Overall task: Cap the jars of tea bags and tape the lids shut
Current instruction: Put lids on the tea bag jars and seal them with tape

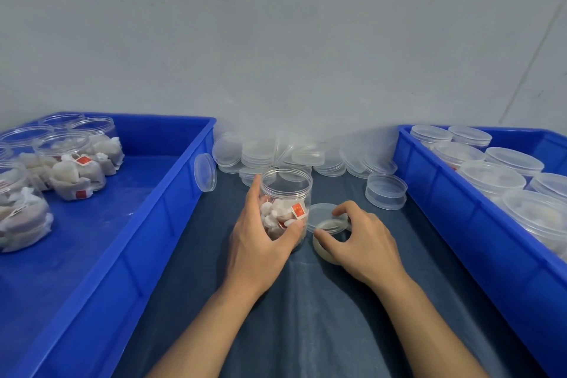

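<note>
Jar (286, 193) between blue bins (171, 193)

Single head view: looks forward and down, close over dark table (306, 316); wall (276, 40) fills far half.

Two bare forearms enter from the lower edge, each ending in a bare hand: left hand (257, 250), right hand (365, 247). No sleeve, glove, watch or ring is worn (forearms are uncovered as far as the frame shows). Fingernails are short, unpainted.
</note>
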